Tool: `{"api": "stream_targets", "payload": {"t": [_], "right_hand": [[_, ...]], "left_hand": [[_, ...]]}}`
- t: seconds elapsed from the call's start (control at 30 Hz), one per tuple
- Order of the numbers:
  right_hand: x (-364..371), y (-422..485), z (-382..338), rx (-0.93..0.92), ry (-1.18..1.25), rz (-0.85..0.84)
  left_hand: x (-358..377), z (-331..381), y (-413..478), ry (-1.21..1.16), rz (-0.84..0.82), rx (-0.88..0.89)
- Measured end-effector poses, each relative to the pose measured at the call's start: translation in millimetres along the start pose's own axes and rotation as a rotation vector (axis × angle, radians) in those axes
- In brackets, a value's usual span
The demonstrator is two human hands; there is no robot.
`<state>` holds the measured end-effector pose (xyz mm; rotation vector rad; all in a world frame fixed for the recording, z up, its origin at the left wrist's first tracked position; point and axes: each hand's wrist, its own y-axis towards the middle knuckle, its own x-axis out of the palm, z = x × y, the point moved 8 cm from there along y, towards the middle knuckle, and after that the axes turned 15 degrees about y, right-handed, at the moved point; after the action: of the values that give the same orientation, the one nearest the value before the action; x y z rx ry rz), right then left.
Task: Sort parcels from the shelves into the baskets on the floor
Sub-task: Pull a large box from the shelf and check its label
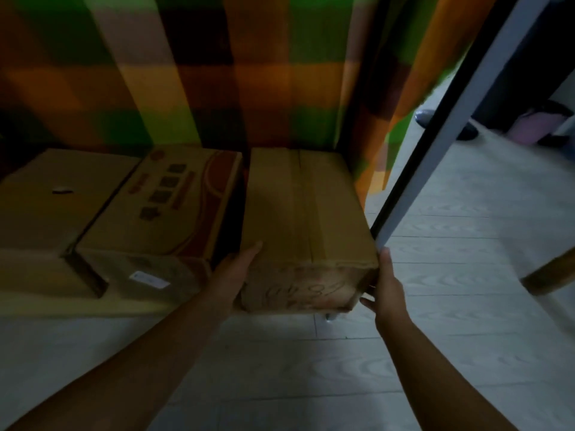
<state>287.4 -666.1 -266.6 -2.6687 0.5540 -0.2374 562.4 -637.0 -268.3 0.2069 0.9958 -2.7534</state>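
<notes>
Obs.: low shelf (46,304), three cardboard parcels in a row on it. The person stands over it, both arms reaching down to the rightmost one, the taped box (308,219).

Grip: left hand (239,269) lies flat on the box's left face, fingers straight, slipped into the narrow gap beside the printed box (161,206). Right hand (387,286) is at the front right corner, thumb pointing up along the edge and fingers reaching towards the bottom corner. Both hands are spread open and bracket the box between them; neither wraps round it.

Position: the box sits on the shelf, close to the shelf post (435,157) on its right. Its front face carries blurred handwriting.

Step in hand (judgement): drawing this box off the shelf. To do it well:
- press inward evenly with both palms, or get fingers under the bottom edge before it leaves the shelf;
- pull straight forward, since the post is tight on the right and the printed box is close on the left;
- expect weight, as the box is large and sealed.

Containers: taped box is closed along its top seam, contents unseen. Printed box is closed, with a white label (149,279) on its front. Plain box (46,197) at far left is closed too. No basket in view, only pale floor (311,368).
</notes>
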Motion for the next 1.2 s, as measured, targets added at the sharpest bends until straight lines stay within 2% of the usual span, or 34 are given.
{"api": "stream_targets", "payload": {"t": [0.13,0.2,0.33,0.47,0.57,0.7,0.8,0.93,1.1,1.2], "right_hand": [[9.4,10.8,5.7,-0.043,0.068,-0.132],[15.3,8.6,6.4,0.014,0.047,-0.201],[21.7,-2.0,0.4,0.087,0.05,-0.281],[17.8,-7.1,1.4,0.03,0.099,-0.295],[10.8,-14.6,8.7,-0.034,0.257,-0.327],[14.9,-25.6,0.3,-0.128,0.383,-0.483],[15.6,-21.1,-8.4,-0.126,0.422,-0.469],[18.5,-15.4,-14.5,-0.181,0.372,-0.452],[36.9,-34.1,-16.5,-0.137,0.312,-0.661],[37.2,-31.7,-13.9,-0.143,0.189,-0.639]], "left_hand": [[10.6,-5.7,13.1,-0.108,-0.122,0.023],[12.2,-0.2,9.8,-0.135,-0.189,0.038],[13.1,3.8,-0.8,-0.173,-0.205,-0.001],[20.6,-0.2,-9.2,-0.214,-0.291,0.047],[18.9,-8.8,-13.7,-0.356,-0.336,0.123],[4.3,-0.6,-23.4,-0.361,-0.311,0.333],[-11.4,8.3,-23.4,-0.373,-0.295,0.417],[-13.1,8.2,-28.2,-0.42,-0.239,0.441],[-18.5,0.0,-33.7,-0.4,-0.195,0.438],[-26.3,0.3,-36.2,-0.387,-0.19,0.459]]}}
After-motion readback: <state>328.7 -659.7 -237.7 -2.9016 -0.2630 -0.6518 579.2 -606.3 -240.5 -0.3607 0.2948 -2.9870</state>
